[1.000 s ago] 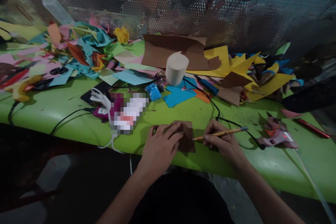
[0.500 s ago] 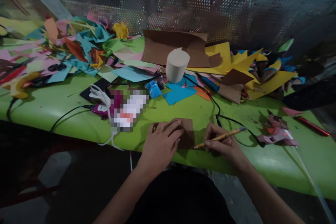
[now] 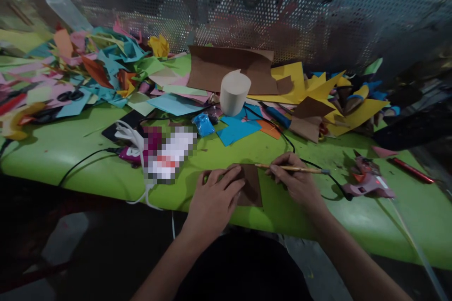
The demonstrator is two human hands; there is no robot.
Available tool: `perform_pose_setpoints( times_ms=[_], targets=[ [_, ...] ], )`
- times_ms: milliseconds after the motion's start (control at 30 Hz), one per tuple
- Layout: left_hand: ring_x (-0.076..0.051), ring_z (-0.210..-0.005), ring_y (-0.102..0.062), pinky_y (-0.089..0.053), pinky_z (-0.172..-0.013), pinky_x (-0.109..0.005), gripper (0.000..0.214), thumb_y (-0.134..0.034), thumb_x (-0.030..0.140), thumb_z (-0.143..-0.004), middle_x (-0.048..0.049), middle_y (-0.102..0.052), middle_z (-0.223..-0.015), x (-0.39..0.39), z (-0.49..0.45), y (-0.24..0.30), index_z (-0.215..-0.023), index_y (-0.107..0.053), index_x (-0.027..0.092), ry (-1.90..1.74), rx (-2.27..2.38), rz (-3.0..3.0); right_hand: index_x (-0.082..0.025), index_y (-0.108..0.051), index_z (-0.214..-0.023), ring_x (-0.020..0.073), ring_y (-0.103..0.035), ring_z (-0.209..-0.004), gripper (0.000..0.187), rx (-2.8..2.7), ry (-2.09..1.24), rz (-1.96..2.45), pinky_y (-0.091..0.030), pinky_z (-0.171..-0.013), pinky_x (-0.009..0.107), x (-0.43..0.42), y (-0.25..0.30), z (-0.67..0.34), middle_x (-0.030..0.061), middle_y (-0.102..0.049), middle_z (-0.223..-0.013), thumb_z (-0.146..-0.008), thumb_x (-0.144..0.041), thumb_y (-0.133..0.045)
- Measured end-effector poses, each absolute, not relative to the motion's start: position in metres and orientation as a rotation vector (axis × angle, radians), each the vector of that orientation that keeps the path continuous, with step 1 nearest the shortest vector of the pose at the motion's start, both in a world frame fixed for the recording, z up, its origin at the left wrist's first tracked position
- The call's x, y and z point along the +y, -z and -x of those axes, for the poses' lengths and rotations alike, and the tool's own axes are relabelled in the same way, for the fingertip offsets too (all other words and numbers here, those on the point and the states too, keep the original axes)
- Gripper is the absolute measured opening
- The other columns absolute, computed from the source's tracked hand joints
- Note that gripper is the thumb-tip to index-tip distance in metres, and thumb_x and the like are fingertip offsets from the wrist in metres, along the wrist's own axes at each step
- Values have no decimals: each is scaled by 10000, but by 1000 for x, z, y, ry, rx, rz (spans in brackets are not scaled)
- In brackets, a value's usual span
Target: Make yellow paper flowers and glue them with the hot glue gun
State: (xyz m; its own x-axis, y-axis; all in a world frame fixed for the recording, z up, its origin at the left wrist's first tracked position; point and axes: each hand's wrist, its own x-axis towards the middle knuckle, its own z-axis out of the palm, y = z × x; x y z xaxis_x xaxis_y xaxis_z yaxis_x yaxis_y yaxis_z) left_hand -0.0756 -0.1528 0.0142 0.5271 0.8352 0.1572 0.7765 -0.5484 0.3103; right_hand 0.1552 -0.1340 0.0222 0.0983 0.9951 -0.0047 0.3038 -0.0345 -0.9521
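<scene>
My left hand (image 3: pixel 218 193) lies flat over the left part of a small brown piece of paper or card (image 3: pixel 252 188), its fingers stretched out and covering that side. The card rests on the green tabletop (image 3: pixel 282 233) near the front edge. Between thumb and fingers of my right hand (image 3: pixel 294 176) is a pencil (image 3: pixel 303 169) with a yellowish shaft and a dark rear end. Its tip points left, at the upper right corner of the card. Whether the tip touches the card I cannot tell.
A white paper roll (image 3: pixel 235 94) stands behind the card, before a brown sheet (image 3: pixel 233 70). Coloured paper scraps (image 3: pixel 113 61) heap along the back. A pink glue gun (image 3: pixel 370 186) with a black cord lies right; a blue packet (image 3: pixel 204 124) and white cable (image 3: pixel 141 146) lie left.
The pencil tip has moved from the card's lower right corner up to its upper right corner, and the pencil now lies flatter. My left hand stays on the card.
</scene>
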Motion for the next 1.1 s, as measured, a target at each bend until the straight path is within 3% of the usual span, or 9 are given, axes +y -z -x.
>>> perform_pose_setpoints(
  times_ms=[400, 1100],
  targets=[
    [-271, -1218, -533, -430, -983, -531, 279, -489, 276, -991, 44, -527, -1487, -154, 76, -15, -1235, -613, 333, -425, 1377, -2565, -235, -588, -781, 165, -558, -593, 251, -1468, -937, 1509, -418, -530, 287, -136, -22, -155, 21, -689, -695, -849, -462, -673],
    [-271, -1222, -510, -403, -987, -529, 290, -481, 242, -986, 54, -515, -1499, -154, 76, -17, -1242, -595, 319, -419, 1352, -2549, -224, -585, -703, 135, -482, -560, 159, -1472, -1293, 1474, -361, -508, 259, -180, -36, -156, -4, -610, -614, -817, -313, -650]
  ],
)
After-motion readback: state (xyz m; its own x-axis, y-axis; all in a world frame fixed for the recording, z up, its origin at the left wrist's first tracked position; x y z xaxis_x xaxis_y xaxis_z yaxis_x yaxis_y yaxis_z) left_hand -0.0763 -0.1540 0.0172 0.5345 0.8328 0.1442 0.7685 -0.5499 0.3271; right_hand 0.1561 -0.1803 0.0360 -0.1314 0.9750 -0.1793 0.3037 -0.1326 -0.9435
